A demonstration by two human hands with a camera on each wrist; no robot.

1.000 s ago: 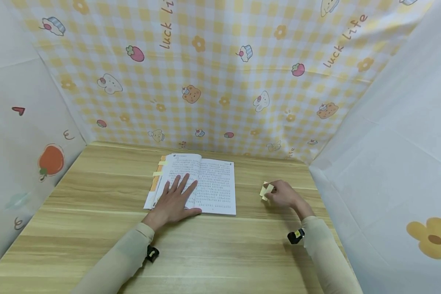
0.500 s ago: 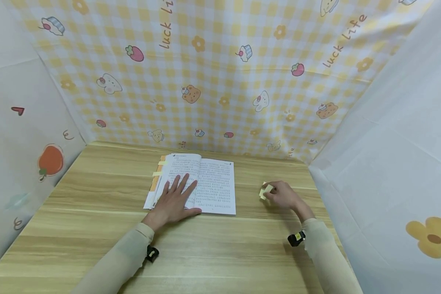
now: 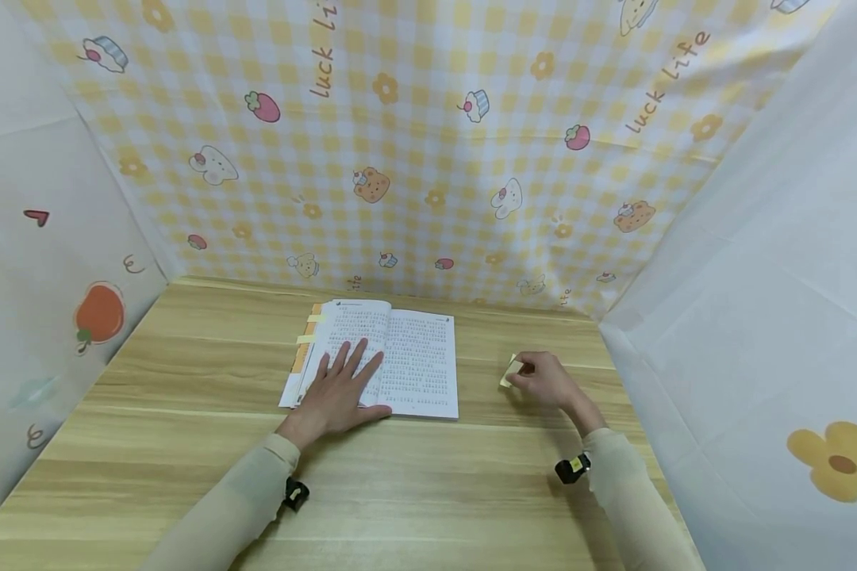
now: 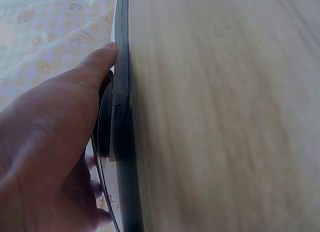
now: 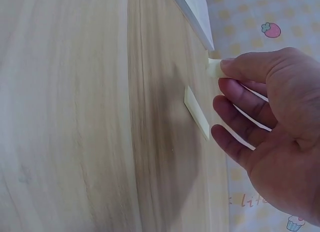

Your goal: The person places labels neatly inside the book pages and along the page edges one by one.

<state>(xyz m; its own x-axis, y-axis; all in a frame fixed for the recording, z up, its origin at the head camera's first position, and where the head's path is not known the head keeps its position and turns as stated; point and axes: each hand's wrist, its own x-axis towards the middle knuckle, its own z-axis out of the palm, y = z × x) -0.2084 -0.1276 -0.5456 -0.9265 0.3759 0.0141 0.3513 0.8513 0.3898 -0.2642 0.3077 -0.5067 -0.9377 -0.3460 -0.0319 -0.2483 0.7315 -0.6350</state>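
Note:
An open book (image 3: 421, 361) with printed pages lies on the wooden table. My left hand (image 3: 332, 396) rests flat on its left page with the fingers spread. Two pale yellow sticky tabs (image 3: 305, 339) stick out from the book's left edge. To the right of the book, my right hand (image 3: 548, 379) pinches a small pale yellow sticky note (image 5: 215, 67) between thumb and forefinger. Its other fingers are loosely bent. Below that hand, a thin pad of sticky notes (image 5: 196, 113) lies on the table. In the left wrist view, the left thumb (image 4: 100, 59) lies along the book's edge.
The wooden table (image 3: 428, 492) runs up to a checked yellow cloth (image 3: 428, 159) at the back. White sheets hang on the left and right sides. Each wrist carries a small black camera (image 3: 573, 468).
My right hand has shifted slightly to the left. The pinched sticky note, earlier seen crossing the pad, now barely shows in the head view. My left hand has stayed still on the book.

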